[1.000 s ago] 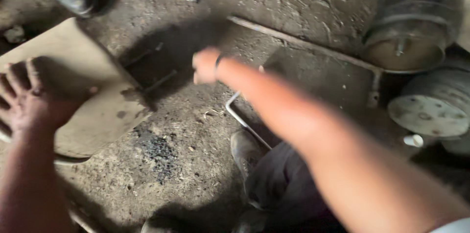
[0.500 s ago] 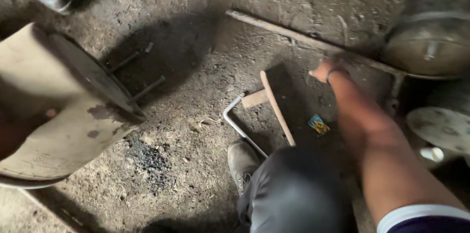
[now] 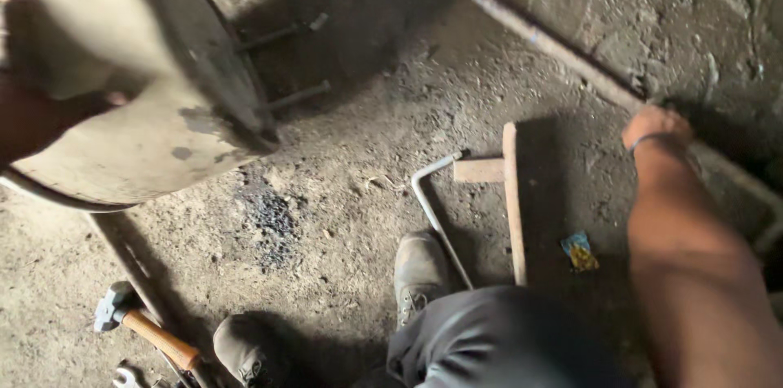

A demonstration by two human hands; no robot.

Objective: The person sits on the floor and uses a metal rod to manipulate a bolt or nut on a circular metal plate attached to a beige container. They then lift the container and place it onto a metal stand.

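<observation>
Dirt floor (image 3: 359, 217) spreads under everything, and the wooden T-shaped piece (image 3: 510, 192) lying on it serves as the marker. Up and to its right, the right hand (image 3: 652, 127) is closed down over a long rusty bar (image 3: 563, 49) that runs diagonally across the ground; the fingers themselves are hidden beyond the knuckles, so how tightly it grasps cannot be told. Far to the left of the T, the left hand (image 3: 41, 115) presses against a large pale metal drum (image 3: 122, 127), tipped on edge, probably to keep it from rolling (its grip is lost in shadow). Just right of the T lies a small crumpled blue-and-yellow wrapper (image 3: 579, 251). A bent steel rod (image 3: 436, 208) touches its left end.
</observation>
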